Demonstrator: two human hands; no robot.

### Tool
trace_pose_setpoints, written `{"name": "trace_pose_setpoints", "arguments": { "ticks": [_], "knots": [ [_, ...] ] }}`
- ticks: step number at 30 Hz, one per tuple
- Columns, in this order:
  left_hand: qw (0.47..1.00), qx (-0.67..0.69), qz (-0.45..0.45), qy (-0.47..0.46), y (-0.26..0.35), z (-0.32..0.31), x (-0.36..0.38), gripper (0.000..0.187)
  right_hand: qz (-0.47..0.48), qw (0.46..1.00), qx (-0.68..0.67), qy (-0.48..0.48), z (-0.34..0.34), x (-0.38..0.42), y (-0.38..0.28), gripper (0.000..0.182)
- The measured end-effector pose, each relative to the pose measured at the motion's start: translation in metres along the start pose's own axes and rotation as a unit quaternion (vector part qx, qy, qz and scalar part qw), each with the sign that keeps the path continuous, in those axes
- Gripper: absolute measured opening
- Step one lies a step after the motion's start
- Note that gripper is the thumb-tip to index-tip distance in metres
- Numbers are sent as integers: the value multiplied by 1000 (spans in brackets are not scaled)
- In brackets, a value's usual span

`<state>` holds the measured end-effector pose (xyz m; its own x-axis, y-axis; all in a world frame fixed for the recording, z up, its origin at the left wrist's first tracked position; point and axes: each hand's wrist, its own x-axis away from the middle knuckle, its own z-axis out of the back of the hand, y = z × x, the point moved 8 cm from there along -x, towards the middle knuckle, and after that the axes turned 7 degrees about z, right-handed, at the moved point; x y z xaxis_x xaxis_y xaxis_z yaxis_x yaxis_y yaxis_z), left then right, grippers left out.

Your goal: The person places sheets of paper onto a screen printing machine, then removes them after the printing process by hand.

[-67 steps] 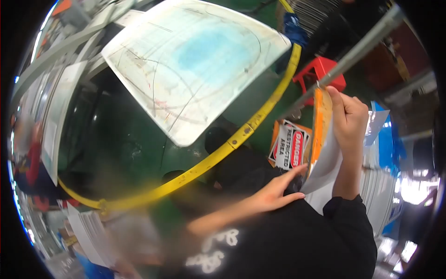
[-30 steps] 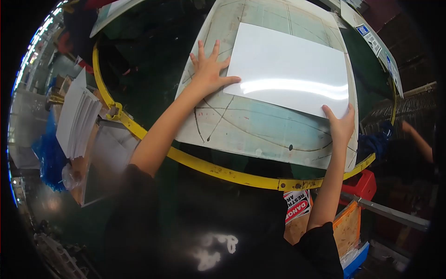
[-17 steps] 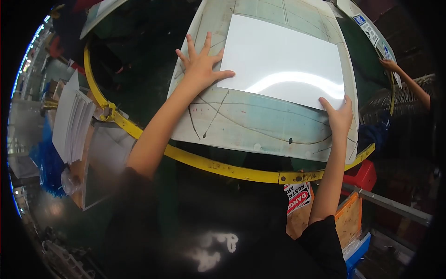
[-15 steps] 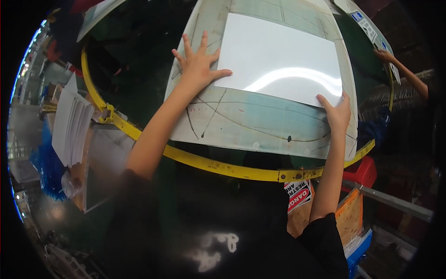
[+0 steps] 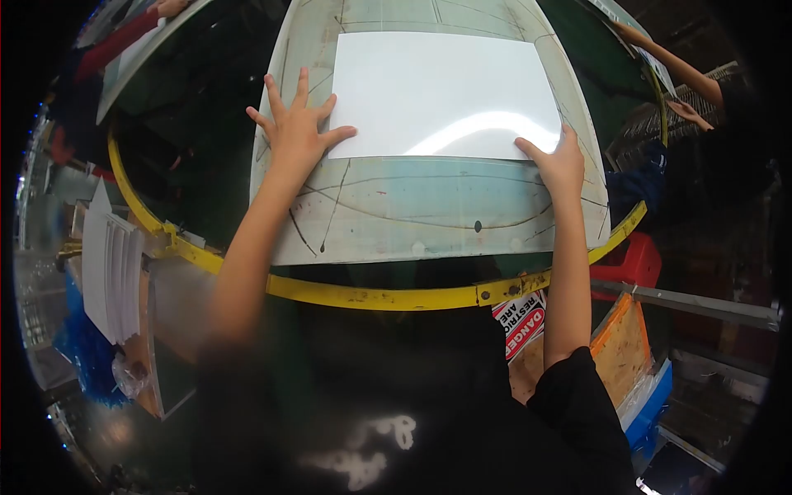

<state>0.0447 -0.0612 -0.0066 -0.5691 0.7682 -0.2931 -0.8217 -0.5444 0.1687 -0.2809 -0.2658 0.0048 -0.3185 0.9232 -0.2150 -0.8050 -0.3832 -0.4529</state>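
Observation:
A glossy white sheet (image 5: 437,91) lies flat on a stained, pale board (image 5: 429,231) with dark lines drawn across it. Spread at the sheet's left edge is my left hand (image 5: 299,132), its thumb over the near-left corner and its other fingers on or just above the board. My right hand (image 5: 559,169) sits at the near-right corner, thumb on the near edge and fingers along the right edge, thumb and fingers apart. Bright light reflects in a curved band across the sheet.
A curved yellow rail (image 5: 371,297) runs in front of the board. White sheets (image 5: 111,272) stand stacked at left. A danger sign (image 5: 521,322) and red object (image 5: 635,260) are at lower right. Other people's arms (image 5: 685,70) work at neighbouring boards on both sides.
The view has turned, so the board and sheet appear further left and more level. Both hands keep their places at the sheet. A red-sleeved arm now shows at upper left; the right-hand person's hands have moved.

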Motion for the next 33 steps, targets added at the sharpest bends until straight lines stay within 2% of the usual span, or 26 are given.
{"name": "trace_pose_setpoints", "arguments": {
  "ticks": [3,6,9,12,14,15,17,18,19,20,21,22,25,27,28,29,31,32,33],
  "knots": [
    [1000,-9,-5,-1,2,2,0,62,-4,1000,0,-4,1,2,-1,95],
    [1000,-18,-14,1,3,1,0,60,-4,999,50,-2,-5,2,1,86],
    [999,-34,-23,-3,8,6,1,57,102,967,197,127,3,13,-16,70],
    [996,-77,-30,-34,20,10,-2,54,138,984,108,-10,-12,14,-20,52],
    [989,-120,-40,-71,27,1,-6,52,129,989,1,-70,-10,10,-10,47],
    [989,-129,-55,-44,36,8,-7,48,125,986,-55,-96,-8,9,-3,44],
    [985,-148,-85,14,61,24,8,41,123,969,-203,-73,8,19,10,44],
    [988,-96,-119,34,71,27,19,43,124,951,-275,-60,19,29,18,43],
    [986,-45,-155,53,80,34,32,47,202,960,-189,-31,41,47,17,42],
    [979,76,-185,34,91,47,49,53,274,957,-97,0,62,74,16,41],
    [957,195,-215,8,100,61,71,59,271,961,-59,15,82,102,24,40],
    [940,237,-245,-35,110,77,96,61,266,963,-20,26,98,134,35,39],
    [857,395,-295,-152,123,100,175,49,138,990,-3,22,120,230,109,36],
    [809,468,-277,-220,126,95,217,48,-46,998,15,-28,125,303,157,37],
    [810,469,-258,-240,125,89,236,49,-84,994,66,-37,129,341,178,41],
    [782,521,-208,-273,125,85,249,51,-123,984,118,-45,133,373,198,45],
    [771,528,-172,-312,131,80,265,52,-189,962,165,-106,138,425,226,49],
    [777,509,-184,-320,136,77,272,53,-223,947,185,-137,138,447,238,51],
    [784,489,-198,-327,141,72,277,54,-203,954,191,-108,145,451,232,50]
  ]
}}
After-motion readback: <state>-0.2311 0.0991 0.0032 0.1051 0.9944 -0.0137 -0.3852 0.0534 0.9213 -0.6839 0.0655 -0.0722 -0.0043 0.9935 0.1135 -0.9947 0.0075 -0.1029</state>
